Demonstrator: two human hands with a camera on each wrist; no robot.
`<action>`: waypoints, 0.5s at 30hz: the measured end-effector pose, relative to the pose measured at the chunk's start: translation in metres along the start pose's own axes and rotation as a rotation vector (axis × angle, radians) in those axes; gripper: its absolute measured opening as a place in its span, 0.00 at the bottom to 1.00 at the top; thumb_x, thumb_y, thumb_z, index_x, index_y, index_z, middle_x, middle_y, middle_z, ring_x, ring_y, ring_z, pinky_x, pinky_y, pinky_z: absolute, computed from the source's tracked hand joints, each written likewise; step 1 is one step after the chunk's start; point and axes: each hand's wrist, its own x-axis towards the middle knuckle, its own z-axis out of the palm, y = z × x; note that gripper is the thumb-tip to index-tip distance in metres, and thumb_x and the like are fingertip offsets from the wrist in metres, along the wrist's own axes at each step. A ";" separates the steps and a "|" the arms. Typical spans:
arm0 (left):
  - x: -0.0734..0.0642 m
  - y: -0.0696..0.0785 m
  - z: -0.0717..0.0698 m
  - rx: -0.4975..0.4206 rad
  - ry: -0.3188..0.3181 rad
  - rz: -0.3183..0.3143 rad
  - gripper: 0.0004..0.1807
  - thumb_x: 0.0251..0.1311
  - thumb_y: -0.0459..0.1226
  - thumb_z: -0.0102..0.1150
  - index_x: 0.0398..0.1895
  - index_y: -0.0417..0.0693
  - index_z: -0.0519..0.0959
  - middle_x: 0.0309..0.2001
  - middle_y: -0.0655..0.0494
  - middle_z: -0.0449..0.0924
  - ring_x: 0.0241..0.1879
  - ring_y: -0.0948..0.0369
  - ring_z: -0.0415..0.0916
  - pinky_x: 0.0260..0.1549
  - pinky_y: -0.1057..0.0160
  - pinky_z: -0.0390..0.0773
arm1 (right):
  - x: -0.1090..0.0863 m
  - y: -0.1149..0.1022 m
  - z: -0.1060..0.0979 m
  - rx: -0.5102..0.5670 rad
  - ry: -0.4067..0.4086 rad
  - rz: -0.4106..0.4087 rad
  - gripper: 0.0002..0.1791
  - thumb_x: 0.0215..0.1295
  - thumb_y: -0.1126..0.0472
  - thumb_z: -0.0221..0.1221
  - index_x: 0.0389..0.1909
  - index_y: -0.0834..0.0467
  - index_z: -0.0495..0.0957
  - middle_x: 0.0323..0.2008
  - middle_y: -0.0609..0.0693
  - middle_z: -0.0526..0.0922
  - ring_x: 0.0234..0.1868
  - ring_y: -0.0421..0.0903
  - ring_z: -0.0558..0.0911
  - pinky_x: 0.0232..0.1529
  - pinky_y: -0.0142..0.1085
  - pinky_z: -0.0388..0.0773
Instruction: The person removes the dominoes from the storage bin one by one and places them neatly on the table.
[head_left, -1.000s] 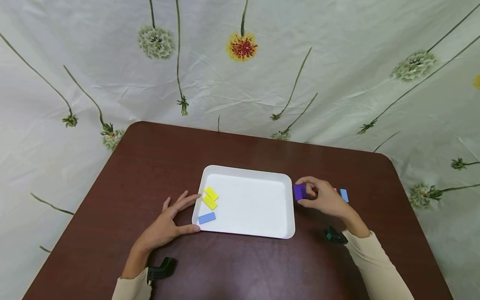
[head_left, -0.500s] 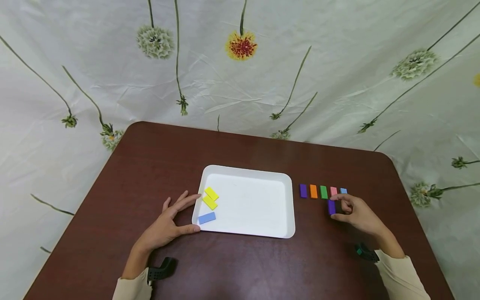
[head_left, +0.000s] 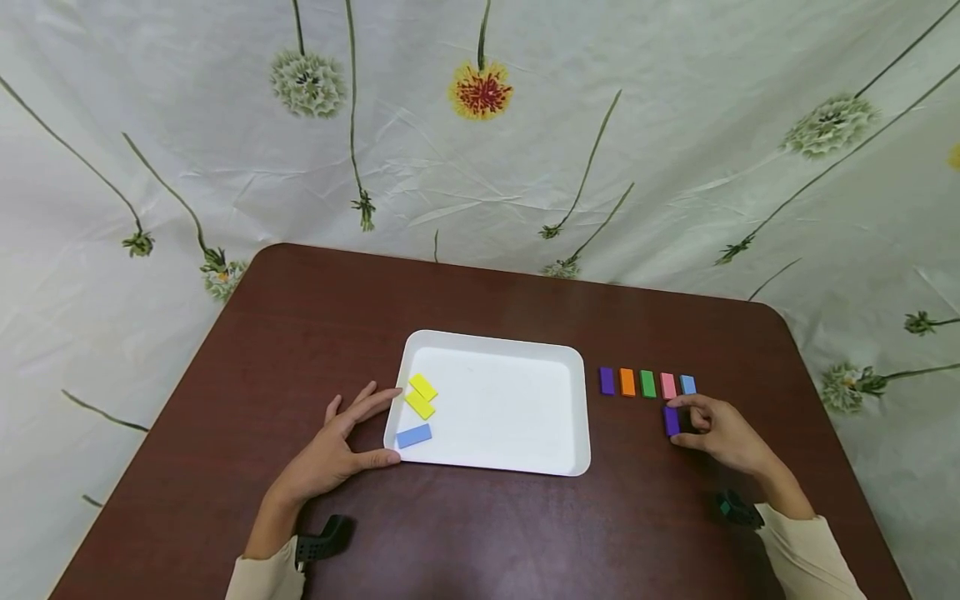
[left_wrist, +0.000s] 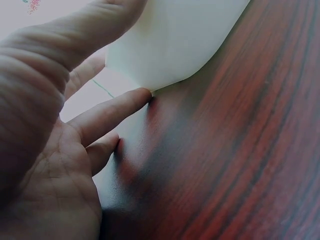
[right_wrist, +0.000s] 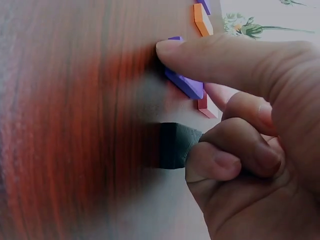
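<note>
My right hand (head_left: pixel 723 432) pinches a purple block (head_left: pixel 671 422) between thumb and forefinger, just in front of the pink block (head_left: pixel 668 386) in a row. Its other fingers are curled, and a dark block (right_wrist: pixel 175 145) stands close to them in the right wrist view. Along the row lie another purple block (head_left: pixel 607 381), an orange block (head_left: pixel 627 382), a green block (head_left: pixel 647 384) and a light blue block (head_left: pixel 687 385). My left hand (head_left: pixel 333 442), fingers extended, touches the left rim of the white tray (head_left: pixel 510 467) with thumb and fingertips.
Inside the tray's left end lie two yellow blocks (head_left: pixel 422 396) and a blue block (head_left: pixel 414 436). The dark brown table (head_left: pixel 495 533) has rounded far corners, with a flowered cloth (head_left: pixel 420 150) hanging behind it. Black bands (head_left: pixel 322 540) sit on both wrists.
From beside the tray's right edge, my right hand has moved right with the purple block to in front of the row, uncovering several blocks there. My left hand stays at the tray.
</note>
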 end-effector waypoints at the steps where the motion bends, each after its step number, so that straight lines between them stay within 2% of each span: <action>1: 0.000 0.000 0.000 0.001 0.000 0.001 0.45 0.52 0.44 0.76 0.74 0.62 0.65 0.76 0.46 0.60 0.80 0.40 0.39 0.67 0.30 0.22 | 0.000 0.000 0.000 -0.005 0.004 0.005 0.24 0.54 0.68 0.73 0.52 0.67 0.77 0.23 0.43 0.56 0.24 0.33 0.59 0.25 0.33 0.58; 6: -0.001 -0.001 0.000 0.004 0.002 0.002 0.45 0.52 0.44 0.76 0.74 0.63 0.65 0.76 0.46 0.60 0.79 0.40 0.39 0.68 0.30 0.22 | 0.000 -0.001 -0.001 0.006 0.003 0.024 0.26 0.54 0.66 0.73 0.53 0.68 0.77 0.23 0.43 0.56 0.24 0.34 0.59 0.25 0.34 0.58; 15: 0.000 0.001 -0.001 0.009 0.000 0.000 0.45 0.52 0.45 0.76 0.74 0.62 0.65 0.76 0.47 0.61 0.80 0.41 0.39 0.68 0.31 0.22 | -0.001 0.000 -0.001 0.023 0.005 0.009 0.26 0.55 0.67 0.72 0.55 0.68 0.76 0.23 0.42 0.56 0.24 0.34 0.59 0.26 0.34 0.59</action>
